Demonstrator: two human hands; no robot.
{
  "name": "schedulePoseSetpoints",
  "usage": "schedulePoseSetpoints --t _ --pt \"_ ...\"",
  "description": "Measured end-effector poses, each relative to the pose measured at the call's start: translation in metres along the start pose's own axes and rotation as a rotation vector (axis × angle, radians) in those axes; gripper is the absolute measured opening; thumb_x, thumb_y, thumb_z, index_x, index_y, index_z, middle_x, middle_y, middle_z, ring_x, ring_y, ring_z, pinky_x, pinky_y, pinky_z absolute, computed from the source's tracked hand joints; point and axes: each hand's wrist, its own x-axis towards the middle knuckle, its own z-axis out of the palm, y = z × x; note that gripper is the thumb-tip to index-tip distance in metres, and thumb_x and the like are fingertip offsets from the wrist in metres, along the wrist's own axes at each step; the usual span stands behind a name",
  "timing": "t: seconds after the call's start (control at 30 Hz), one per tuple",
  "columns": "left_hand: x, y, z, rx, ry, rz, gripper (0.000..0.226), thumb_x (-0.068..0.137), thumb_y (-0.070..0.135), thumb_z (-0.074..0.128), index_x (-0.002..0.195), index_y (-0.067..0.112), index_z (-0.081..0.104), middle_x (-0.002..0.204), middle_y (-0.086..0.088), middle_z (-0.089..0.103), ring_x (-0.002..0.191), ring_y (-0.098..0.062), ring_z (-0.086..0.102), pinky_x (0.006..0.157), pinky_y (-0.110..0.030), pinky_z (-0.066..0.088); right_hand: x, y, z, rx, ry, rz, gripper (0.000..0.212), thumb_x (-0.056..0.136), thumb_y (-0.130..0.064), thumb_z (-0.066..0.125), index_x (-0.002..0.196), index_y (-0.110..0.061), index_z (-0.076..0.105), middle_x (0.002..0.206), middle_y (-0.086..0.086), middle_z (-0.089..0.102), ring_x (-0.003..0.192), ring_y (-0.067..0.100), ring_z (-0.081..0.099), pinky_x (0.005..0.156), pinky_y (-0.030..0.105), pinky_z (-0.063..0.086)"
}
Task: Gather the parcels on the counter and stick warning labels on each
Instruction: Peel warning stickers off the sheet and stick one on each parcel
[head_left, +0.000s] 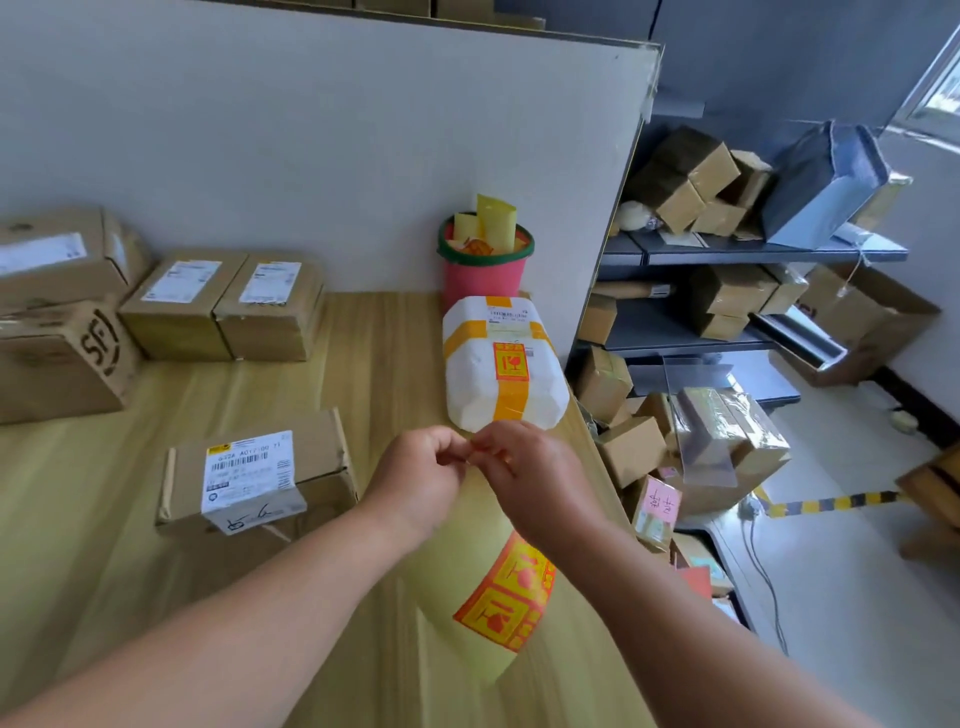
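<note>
Wooden counter (389, 353): boxes (223, 306), pink bucket (480, 280).

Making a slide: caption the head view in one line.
Left hand and right hand pinch a yellow label strip over the counter, labelled white parcel beyond.

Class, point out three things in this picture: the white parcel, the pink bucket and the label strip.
white parcel (470, 374): head view, bare white wrap left of the orange tape.
pink bucket (480, 281): head view, pink wall below the green rim.
label strip (457, 571): head view, yellow backing left of the orange labels.
</note>
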Motion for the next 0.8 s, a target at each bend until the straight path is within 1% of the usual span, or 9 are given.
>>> schedulePoseSetpoints --t 0.17,0.27,0.33,0.4,0.53,0.67,0.8 --pt "-0.003 0.000 -0.003 0.003 0.005 -0.008 0.033 0.086 -0.002 0.058 0.073 0.027 0.062 0.080 -0.003 0.064 0.073 -0.014 0.054 0.071 -0.023 0.044 0.002 -0.002 -0.001 0.026 -0.023 0.032 0.014 0.093 -0.023 0.057 0.098 -0.023 0.070 0.095 -0.003 0.067 0.087 0.016 0.059 0.074 0.030 0.047" --pt "-0.004 -0.003 -0.001 -0.039 0.001 -0.042 0.030 0.085 -0.001 0.059 0.074 0.026 0.064 0.077 -0.005 0.063 0.071 -0.016 0.052 0.070 -0.026 0.043 0.001 0.000 0.002 -0.004 -0.035 0.041 0.016 0.093 -0.026 0.056 0.103 -0.022 0.068 0.099 -0.003 0.066 0.090 0.016 0.059 0.074 0.028 0.045" --pt "-0.003 -0.005 0.000 -0.082 0.001 -0.068 0.023 0.084 0.000 0.060 0.075 0.021 0.066 0.075 -0.007 0.064 0.069 -0.018 0.052 0.069 -0.029 0.043 -0.001 0.001 0.004 0.037 -0.044 0.090 0.018 0.091 -0.029 0.059 0.107 -0.022 0.064 0.101 -0.005 0.065 0.091 0.013 0.061 0.079 0.030 0.050" --pt "-0.002 -0.005 0.001 -0.104 0.006 -0.089 0.020 0.083 0.000 0.062 0.076 0.018 0.067 0.076 -0.006 0.066 0.071 -0.018 0.055 0.071 -0.029 0.045 -0.001 0.003 0.006 0.080 -0.062 0.137 0.017 0.089 -0.028 0.063 0.105 -0.021 0.063 0.099 -0.007 0.066 0.092 0.011 0.062 0.082 0.034 0.052" --pt "-0.001 -0.003 0.003 -0.116 0.008 -0.110 0.025 0.085 -0.002 0.059 0.075 0.019 0.066 0.077 -0.003 0.067 0.073 -0.015 0.057 0.072 -0.027 0.046 0.001 0.004 0.006 0.063 -0.096 0.157 0.008 0.090 -0.026 0.062 0.097 -0.023 0.066 0.093 -0.010 0.067 0.090 0.011 0.062 0.079 0.034 0.052" --pt "-0.001 -0.001 0.004 -0.111 -0.002 -0.125 0.023 0.087 0.000 0.059 0.077 0.019 0.066 0.081 -0.002 0.067 0.077 -0.012 0.059 0.068 -0.019 0.046 0.002 0.005 0.003 0.065 -0.110 0.172 0.008 0.092 -0.024 0.059 0.095 -0.023 0.066 0.093 -0.007 0.068 0.089 0.013 0.061 0.077 0.034 0.052" --pt "0.000 -0.002 0.005 -0.092 -0.026 -0.130 0.021 0.088 0.000 0.057 0.081 0.018 0.067 0.086 -0.003 0.068 0.080 -0.011 0.059 0.067 -0.017 0.044 0.005 0.008 0.001 0.096 -0.140 0.188 0.008 0.093 -0.022 0.058 0.093 -0.022 0.065 0.089 -0.006 0.065 0.085 0.014 0.060 0.075 0.033 0.051"
